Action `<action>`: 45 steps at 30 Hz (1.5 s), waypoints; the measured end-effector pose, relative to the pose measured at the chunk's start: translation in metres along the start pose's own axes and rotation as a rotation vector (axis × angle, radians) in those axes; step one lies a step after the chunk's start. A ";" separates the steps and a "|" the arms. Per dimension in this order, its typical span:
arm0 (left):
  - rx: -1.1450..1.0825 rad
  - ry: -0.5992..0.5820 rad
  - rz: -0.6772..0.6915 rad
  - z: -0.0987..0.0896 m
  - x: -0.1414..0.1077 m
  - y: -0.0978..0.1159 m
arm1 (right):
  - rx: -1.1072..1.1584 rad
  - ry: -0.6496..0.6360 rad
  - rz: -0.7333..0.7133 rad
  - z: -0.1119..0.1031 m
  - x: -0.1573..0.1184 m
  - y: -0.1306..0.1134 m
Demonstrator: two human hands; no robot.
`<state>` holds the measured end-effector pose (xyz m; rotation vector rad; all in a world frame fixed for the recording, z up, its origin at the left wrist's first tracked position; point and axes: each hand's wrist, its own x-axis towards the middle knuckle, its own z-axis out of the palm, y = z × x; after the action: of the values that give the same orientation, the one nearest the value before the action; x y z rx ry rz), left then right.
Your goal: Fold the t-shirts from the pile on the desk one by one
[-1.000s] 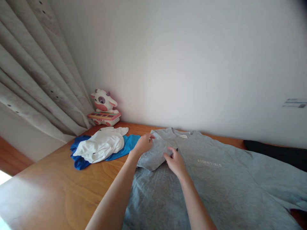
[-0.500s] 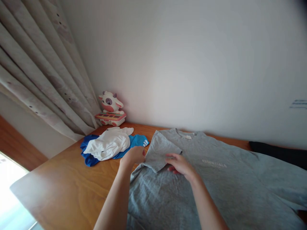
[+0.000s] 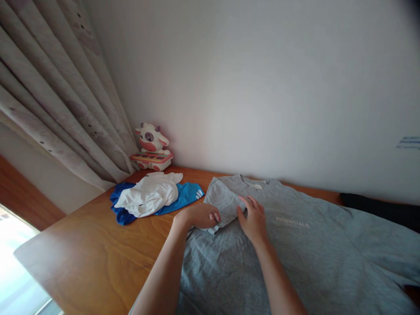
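Note:
A grey T-shirt point(image 3: 311, 249) with pale lettering on the chest lies spread flat on a wooden table point(image 3: 98, 258). Its left sleeve point(image 3: 221, 201) is folded inward over the body. My left hand point(image 3: 198, 215) pinches the lower corner of that folded sleeve. My right hand point(image 3: 252, 218) lies flat, fingers together, on the shirt just right of the sleeve, pressing the cloth down.
A white garment point(image 3: 149, 199) sits crumpled on a blue one point(image 3: 183, 197) to the left of the shirt. A cow toy with a small keyboard point(image 3: 151, 146) stands in the back corner by the curtain point(image 3: 49, 96). Dark cloth point(image 3: 380, 208) lies at the far right.
My left hand slid from the sleeve's top edge down to its lower corner and closed on it. My right hand shifted slightly and flattened beside the sleeve. The view shifted slightly left.

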<state>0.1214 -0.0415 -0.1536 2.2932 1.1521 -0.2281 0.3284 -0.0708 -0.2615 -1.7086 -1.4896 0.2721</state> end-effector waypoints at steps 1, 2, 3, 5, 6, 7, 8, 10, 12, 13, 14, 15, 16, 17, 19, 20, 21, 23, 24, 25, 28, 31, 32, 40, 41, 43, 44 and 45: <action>-0.021 0.008 0.006 0.001 0.002 0.002 | -0.108 -0.048 -0.055 0.000 -0.003 -0.003; -0.028 0.017 -0.002 0.002 0.003 0.003 | -0.211 -0.102 -0.073 0.000 -0.006 -0.005; -0.024 0.027 -0.017 0.003 0.003 0.005 | -0.293 -0.152 -0.053 0.001 -0.009 -0.008; 0.012 0.023 -0.041 0.003 0.001 0.006 | -0.407 -0.218 0.019 0.001 -0.012 -0.012; 0.037 0.000 -0.042 0.002 -0.001 0.006 | -0.440 -0.236 0.048 0.002 -0.013 -0.014; 0.067 -0.030 -0.040 0.001 -0.003 0.006 | -0.460 -0.247 0.065 0.001 -0.014 -0.015; 0.101 -0.058 -0.039 0.000 -0.005 0.006 | -0.470 -0.255 0.071 0.001 -0.014 -0.015; 0.164 -0.086 -0.044 -0.001 -0.007 0.005 | -0.467 -0.258 0.057 0.000 -0.013 -0.014; 0.188 -0.071 -0.052 -0.002 -0.006 0.004 | -0.439 -0.239 0.042 -0.001 -0.013 -0.012; 0.182 -0.063 -0.051 -0.002 -0.005 0.004 | -0.418 -0.223 0.037 -0.002 -0.013 -0.011; 0.167 -0.059 -0.042 -0.002 -0.004 0.004 | -0.392 -0.201 0.033 -0.003 -0.013 -0.010; 0.146 -0.058 -0.031 -0.002 -0.003 0.004 | -0.367 -0.179 0.031 -0.003 -0.013 -0.009; 0.126 -0.056 -0.025 -0.002 -0.003 0.004 | -0.345 -0.159 0.030 -0.004 -0.013 -0.008; 0.113 -0.052 -0.027 -0.002 -0.002 0.006 | -0.329 -0.146 0.028 -0.004 -0.013 -0.007; 0.111 -0.039 -0.048 -0.001 -0.002 0.009 | -0.314 -0.133 0.023 -0.004 -0.013 -0.006; 0.117 -0.034 -0.063 -0.001 -0.002 0.011 | -0.313 -0.133 0.020 -0.005 -0.013 -0.006; 0.128 -0.029 -0.077 0.000 -0.001 0.013 | -0.313 -0.133 0.018 -0.005 -0.013 -0.006; 0.169 -0.020 -0.084 0.002 0.000 0.016 | -0.313 -0.134 0.016 -0.004 -0.014 -0.006; 0.198 -0.016 -0.087 0.003 0.001 0.017 | -0.314 -0.135 0.016 -0.004 -0.014 -0.007; 0.229 -0.012 -0.088 0.004 0.002 0.018 | -0.315 -0.136 0.016 -0.004 -0.014 -0.007; 0.292 -0.022 -0.088 0.006 0.002 0.021 | -0.323 -0.144 0.018 -0.004 -0.015 -0.007; 0.327 -0.040 -0.104 0.004 -0.002 0.025 | -0.335 -0.157 0.026 -0.005 -0.015 -0.008; 0.336 -0.045 -0.112 0.003 -0.003 0.026 | -0.336 -0.160 0.030 -0.005 -0.014 -0.008; 0.172 -0.188 0.004 0.000 0.000 0.029 | -0.318 -0.150 0.027 -0.007 -0.014 -0.007; 0.152 -0.103 0.004 0.003 0.004 0.027 | -0.319 -0.142 0.024 -0.006 -0.014 -0.007; 0.145 0.177 0.009 0.014 0.015 0.020 | -0.323 -0.129 0.016 -0.005 -0.015 -0.006; 0.156 0.328 0.002 0.021 0.021 0.016 | -0.325 -0.124 0.010 -0.005 -0.015 -0.006; 0.174 0.455 -0.019 0.030 0.026 0.012 | -0.328 -0.118 0.005 -0.004 -0.015 -0.005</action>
<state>0.1495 -0.0451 -0.1837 2.5681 1.4204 0.2089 0.3230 -0.0866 -0.2606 -1.9827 -1.6890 0.1379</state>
